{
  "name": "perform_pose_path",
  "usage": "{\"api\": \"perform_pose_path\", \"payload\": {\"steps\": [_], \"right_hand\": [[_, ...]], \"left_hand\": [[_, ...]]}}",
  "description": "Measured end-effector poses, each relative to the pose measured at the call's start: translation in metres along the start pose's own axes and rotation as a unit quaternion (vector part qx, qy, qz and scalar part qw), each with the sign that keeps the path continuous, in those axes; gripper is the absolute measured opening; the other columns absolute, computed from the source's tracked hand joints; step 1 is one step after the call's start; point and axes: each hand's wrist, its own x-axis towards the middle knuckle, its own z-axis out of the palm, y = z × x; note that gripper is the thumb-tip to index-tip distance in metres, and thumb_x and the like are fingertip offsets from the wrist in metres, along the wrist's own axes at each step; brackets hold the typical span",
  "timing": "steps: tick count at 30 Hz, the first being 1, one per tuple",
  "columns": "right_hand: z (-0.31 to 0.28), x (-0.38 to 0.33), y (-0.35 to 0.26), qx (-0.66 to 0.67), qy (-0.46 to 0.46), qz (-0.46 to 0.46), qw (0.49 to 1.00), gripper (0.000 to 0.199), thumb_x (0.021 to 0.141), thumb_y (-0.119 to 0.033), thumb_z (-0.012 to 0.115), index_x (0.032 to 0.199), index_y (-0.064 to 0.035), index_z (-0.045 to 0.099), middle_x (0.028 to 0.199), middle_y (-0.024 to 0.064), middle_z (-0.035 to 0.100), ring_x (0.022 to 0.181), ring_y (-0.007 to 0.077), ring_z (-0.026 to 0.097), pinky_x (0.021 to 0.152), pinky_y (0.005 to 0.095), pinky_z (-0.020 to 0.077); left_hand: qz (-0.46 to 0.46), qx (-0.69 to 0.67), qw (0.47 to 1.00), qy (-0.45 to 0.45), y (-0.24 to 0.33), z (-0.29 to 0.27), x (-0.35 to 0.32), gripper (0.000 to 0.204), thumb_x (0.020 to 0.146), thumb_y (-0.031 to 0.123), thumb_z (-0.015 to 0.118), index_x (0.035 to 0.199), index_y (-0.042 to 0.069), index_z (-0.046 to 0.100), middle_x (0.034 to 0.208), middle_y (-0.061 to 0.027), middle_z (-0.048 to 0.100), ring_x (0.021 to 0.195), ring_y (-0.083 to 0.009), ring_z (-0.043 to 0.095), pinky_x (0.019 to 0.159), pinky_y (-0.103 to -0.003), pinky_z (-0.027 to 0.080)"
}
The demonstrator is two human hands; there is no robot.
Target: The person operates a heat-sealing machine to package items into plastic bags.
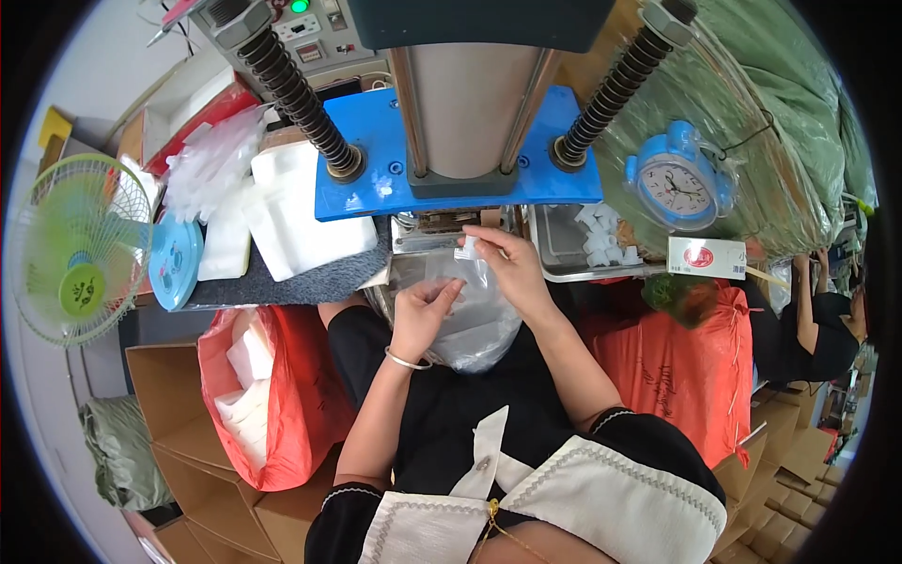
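My right hand (pixel 512 273) pinches a small white plastic piece (pixel 466 250) between thumb and fingers, just in front of the press's metal fixture (pixel 442 230). Lower and to the left, my left hand (pixel 425 318) is closed, thumb against fingers. What it holds, if anything, cannot be made out. A clear plastic bag (pixel 474 338) lies below both hands, over my lap. To the right of the fixture stands a metal tray (pixel 554 252) with several similar white pieces (pixel 601 233) in it.
Overhead is a press with a blue plate (pixel 376 193) and spring-wrapped posts. On the left are a green fan (pixel 80 249), white sheets (pixel 305 221) and a red bag (pixel 301 404). A blue alarm clock (pixel 678 183), small box (pixel 705 258), another red bag (pixel 667 376) and a co-worker (pixel 827 329) are right.
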Motion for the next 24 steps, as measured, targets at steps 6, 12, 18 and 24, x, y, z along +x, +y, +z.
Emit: {"api": "perform_pose_path", "payload": {"steps": [6,12,18,24], "right_hand": [[-0.045,0.012,-0.020,-0.460,0.195,-0.249,0.829,0.019,0.078,-0.001,0.056,0.094,-0.0007,0.067,0.087,0.0174,0.061,0.086,0.0355,0.055,0.080,0.0429,0.0451],[-0.076,0.026,0.020,-0.594,0.125,-0.203,0.768,0.016,0.072,0.002,0.052,0.079,0.0026,0.066,0.095,0.0214,0.062,0.096,0.0389,0.055,0.084,0.0470,0.0434],[-0.080,0.026,0.012,-0.489,0.177,-0.118,0.846,0.021,0.078,-0.003,0.061,0.098,0.0016,0.058,0.093,0.0173,0.061,0.092,0.0300,0.058,0.078,0.0417,0.0467],[-0.052,-0.020,-0.002,0.053,0.161,-0.037,0.985,0.024,0.088,-0.001,0.054,0.111,-0.0006,0.055,0.100,0.0064,0.061,0.090,0.0142,0.058,0.080,0.0269,0.0460]], "left_hand": [[-0.003,0.037,0.999,0.025,0.012,-0.016,0.043,0.025,0.087,0.023,0.066,0.078,0.000,0.068,0.060,0.0031,0.057,0.053,-0.0029,0.046,0.048,-0.020,0.035],[0.092,0.366,0.919,0.109,0.016,-0.035,0.043,0.036,0.078,0.037,0.071,0.082,0.002,0.067,0.070,-0.0150,0.066,0.061,-0.0307,0.062,0.060,-0.040,0.048],[0.191,0.583,0.747,0.256,-0.012,-0.072,0.018,0.068,0.074,0.036,0.071,0.127,-0.001,0.047,0.143,-0.0210,0.032,0.132,-0.0381,0.030,0.106,-0.050,0.024],[0.191,0.430,0.853,0.224,0.033,-0.069,-0.028,0.011,0.079,0.015,0.066,0.082,0.004,0.063,0.075,-0.0095,0.061,0.074,-0.0290,0.058,0.077,-0.042,0.041]]}}
